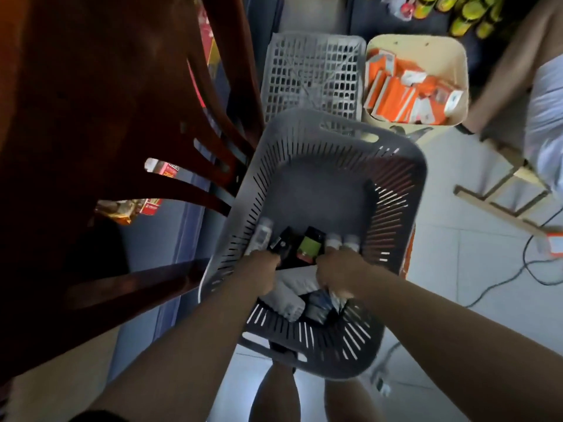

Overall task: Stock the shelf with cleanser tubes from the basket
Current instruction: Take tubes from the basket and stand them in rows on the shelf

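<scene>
A grey slotted basket (396,166) stands on the floor below me. Cleanser tubes lie along its near half: a white tube (261,234) on the left, a black tube (285,243), a black tube with a green label (310,245), and two white-capped tubes (342,241) on the right. My left hand (262,264) is down in the basket, fingers curled on the ends of the white and black tubes. My right hand (338,269) is closed on the ends of the white-capped tubes. More white and dark tubes (292,300) lie under my wrists.
A dark red-brown shelf unit (91,117) fills the left, with red packets (166,172) on a lower level. Behind the basket lie a white grid crate (313,74) and a cream tub (457,56) of orange boxes. Another person's arm (518,65) and a wooden stool (499,193) are at right. A cable (533,263) crosses the tiles.
</scene>
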Demonstrator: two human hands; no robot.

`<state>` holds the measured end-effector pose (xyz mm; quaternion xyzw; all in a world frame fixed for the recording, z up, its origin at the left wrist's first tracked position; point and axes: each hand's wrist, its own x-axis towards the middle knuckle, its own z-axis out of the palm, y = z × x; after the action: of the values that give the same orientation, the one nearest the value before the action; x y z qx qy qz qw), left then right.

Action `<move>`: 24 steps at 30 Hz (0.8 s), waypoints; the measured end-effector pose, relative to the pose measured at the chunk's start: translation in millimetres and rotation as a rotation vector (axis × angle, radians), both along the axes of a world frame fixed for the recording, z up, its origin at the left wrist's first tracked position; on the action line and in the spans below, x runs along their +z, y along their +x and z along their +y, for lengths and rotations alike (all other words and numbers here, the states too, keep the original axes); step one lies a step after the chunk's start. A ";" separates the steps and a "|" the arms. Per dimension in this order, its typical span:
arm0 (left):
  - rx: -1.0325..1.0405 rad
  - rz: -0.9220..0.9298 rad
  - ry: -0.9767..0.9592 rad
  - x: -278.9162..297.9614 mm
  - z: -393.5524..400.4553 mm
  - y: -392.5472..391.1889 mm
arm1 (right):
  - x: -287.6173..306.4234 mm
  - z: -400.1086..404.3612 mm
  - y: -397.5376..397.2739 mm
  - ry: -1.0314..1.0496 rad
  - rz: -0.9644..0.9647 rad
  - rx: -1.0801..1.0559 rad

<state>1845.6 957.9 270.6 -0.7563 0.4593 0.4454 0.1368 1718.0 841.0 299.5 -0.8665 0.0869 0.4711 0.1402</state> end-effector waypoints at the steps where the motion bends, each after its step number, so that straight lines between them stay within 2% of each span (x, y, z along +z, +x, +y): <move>1: -0.031 -0.039 0.008 -5.5 -1.3 0.4 | -3.9 -2.6 0.9 0.013 -0.018 0.049; 2: -0.066 -0.058 0.012 -8.8 -1.9 0.3 | -9.1 -5.5 1.8 0.030 -0.041 0.092; 4: -0.232 -0.108 -0.149 -23.8 0.3 -0.1 | -18.0 -14.0 4.7 0.074 -0.082 0.118; 5: -0.301 -0.123 -0.161 -30.3 2.6 1.4 | -20.5 -19.3 6.2 0.099 -0.099 0.110; 6: -0.324 -0.146 -0.186 -35.6 4.3 4.3 | -22.9 -25.5 7.2 0.113 -0.112 0.093; 8: -0.234 -0.164 -0.299 -61.3 7.9 11.9 | -22.2 -38.9 9.2 0.118 -0.169 -0.006; 10: -0.183 -0.146 -0.298 -42.0 4.9 9.7 | -17.0 -49.7 12.2 0.159 -0.265 -0.307; 11: -0.212 -0.153 -0.212 -42.2 4.2 9.9 | -13.5 -53.0 15.2 0.187 -0.317 -0.496; 13: -0.250 -0.042 0.032 -39.8 6.8 6.9 | -7.0 -57.8 23.5 0.226 -0.429 -0.780; 14: -0.214 -0.146 -0.022 -43.9 12.8 11.1 | -4.2 -59.4 27.3 0.234 -0.461 -0.858; 15: -0.157 -0.113 0.008 -49.9 18.6 14.6 | -2.1 -60.1 30.7 0.234 -0.478 -0.917; 17: -0.030 -0.029 0.006 -45.3 20.4 20.1 | -2.3 -62.4 33.7 0.255 -0.491 -1.037; 18: 0.091 0.079 -0.012 -38.1 15.3 20.6 | -3.5 -62.8 34.2 0.286 -0.498 -1.108; 20: 0.166 0.222 -0.075 -27.0 3.9 20.6 | -6.5 -62.3 33.9 0.365 -0.501 -1.244; 22: 0.237 0.272 -0.172 -23.2 -0.5 21.4 | -10.1 -59.6 34.7 0.405 -0.476 -1.314; 24: 0.391 0.331 -0.235 -24.2 -2.4 20.0 | -13.1 -55.9 34.2 0.422 -0.459 -1.357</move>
<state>1865.6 955.5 246.3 -0.7581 0.3693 0.5246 -0.1170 1752.2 785.1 286.4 -0.6536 0.4790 0.0951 0.5782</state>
